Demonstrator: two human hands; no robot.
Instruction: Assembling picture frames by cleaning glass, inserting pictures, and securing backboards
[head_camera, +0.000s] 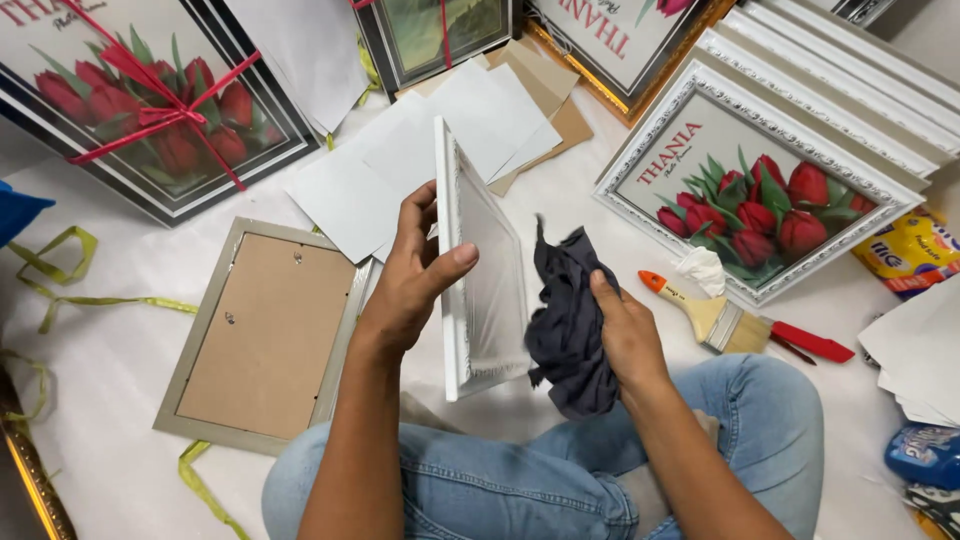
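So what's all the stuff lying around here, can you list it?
white frame: one, white, held upright at centre
dark cloth: one, dark grey, against the frame's glass
face-down frame: one, silver with brown backing, floor at left
tulip frames: several, red flowers, top left and right
paper sheets: several, white, behind the held frame
paintbrush: one, orange handle, floor at right
ribbon: strands, yellow-green, far left
left hand: grips the white frame
right hand: holds the dark cloth

The white picture frame has glossy glass and an embossed rim; the dark cloth looks soft and matt; at 9 o'clock, a frame back of matt brown fibreboard; the paintbrush at 3 o'clock has a wooden handle.
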